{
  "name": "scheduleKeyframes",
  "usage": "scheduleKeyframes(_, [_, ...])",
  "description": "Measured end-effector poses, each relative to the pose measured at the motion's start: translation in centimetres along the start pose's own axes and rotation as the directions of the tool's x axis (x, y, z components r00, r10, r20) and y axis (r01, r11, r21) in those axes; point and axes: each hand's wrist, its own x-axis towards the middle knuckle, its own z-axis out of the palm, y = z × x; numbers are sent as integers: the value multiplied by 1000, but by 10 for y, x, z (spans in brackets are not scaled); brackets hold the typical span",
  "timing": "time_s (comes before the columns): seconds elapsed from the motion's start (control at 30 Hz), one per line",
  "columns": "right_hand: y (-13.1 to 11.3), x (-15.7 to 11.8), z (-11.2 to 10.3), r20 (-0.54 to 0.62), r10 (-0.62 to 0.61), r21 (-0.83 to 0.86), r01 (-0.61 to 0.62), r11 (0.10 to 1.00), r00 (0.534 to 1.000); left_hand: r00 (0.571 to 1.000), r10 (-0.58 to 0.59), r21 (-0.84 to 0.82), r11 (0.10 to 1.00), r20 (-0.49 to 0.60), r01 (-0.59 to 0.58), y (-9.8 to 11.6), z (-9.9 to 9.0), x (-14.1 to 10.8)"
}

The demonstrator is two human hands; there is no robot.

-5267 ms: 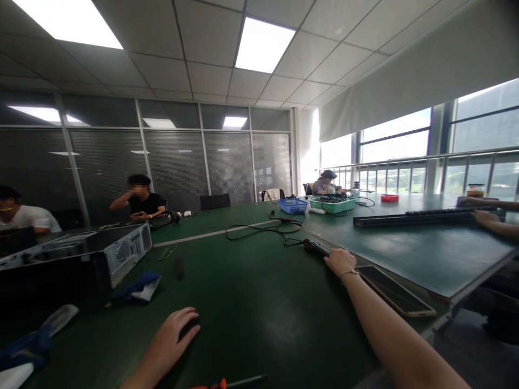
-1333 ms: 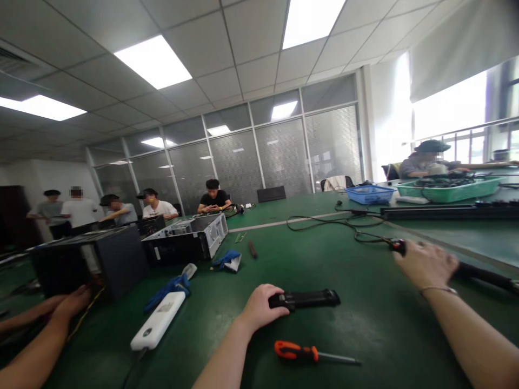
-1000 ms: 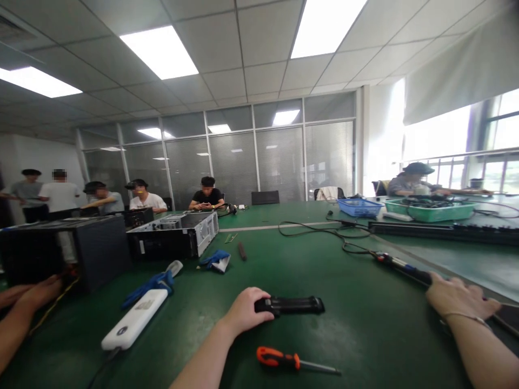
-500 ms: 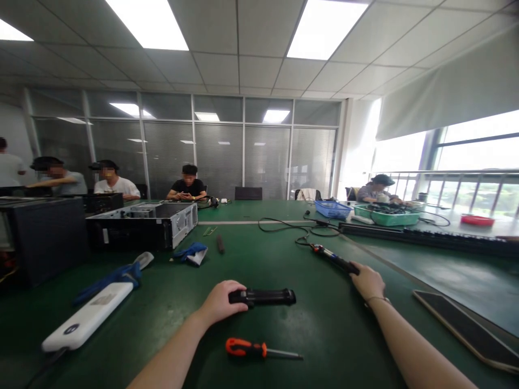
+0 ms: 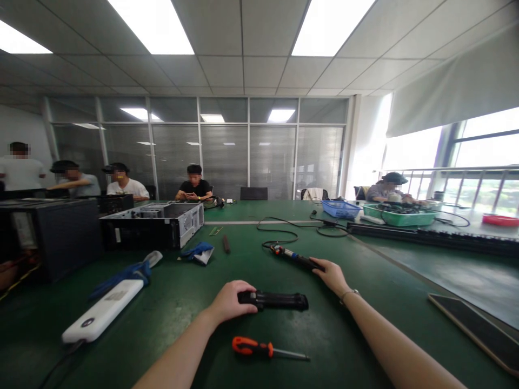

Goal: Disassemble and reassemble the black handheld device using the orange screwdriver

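Note:
My left hand (image 5: pixel 234 300) is wrapped round one end of a black bar-shaped tool (image 5: pixel 281 300), which lies level just above or on the green table. Its exact kind does not show. My right hand (image 5: pixel 333 276) grips the near end of a slim black corded tool (image 5: pixel 302 260) with silver, blue and red parts towards its far end. A thin black cable (image 5: pixel 279 220) runs from that end across the table. Closer to me, apart from both hands, lies a screwdriver (image 5: pixel 251 347) with an orange and black handle, its shaft pointing right.
At left are a white power strip (image 5: pixel 107 309), blue gloves (image 5: pixel 198 252) and computer cases (image 5: pixel 162 221). A phone-like dark slab (image 5: pixel 474 329) lies at right. Blue (image 5: pixel 340 209) and green baskets (image 5: pixel 405 216) stand further back. Several people sit around the table.
My right hand has moved left with the corded tool, nearer my left hand. The left hand keeps its hold on the black tool. The whole view has shifted slightly.

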Motion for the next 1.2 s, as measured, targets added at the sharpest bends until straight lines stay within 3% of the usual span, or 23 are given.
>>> scheduleKeyframes(0.3, [-49, 2, 19, 192, -189, 309, 123, 943, 963, 1000, -11, 40, 999, 6, 11, 5, -2, 0])
scheduleKeyframes(0.83, [-75, -1, 9, 383, -295, 492, 77, 867, 875, 1000, 19, 113, 993, -25, -16, 1, 1, 1])
scheduleKeyframes(0.97, [-83, -8, 9, 390, -327, 527, 83, 846, 861, 999, 39, 169, 985, -29, -34, 6, -1, -1])
scheduleKeyframes(1.2, [-88, -16, 12, 353, -286, 514, 71, 855, 891, 997, 71, 172, 983, -8, -68, 9, -4, -5])
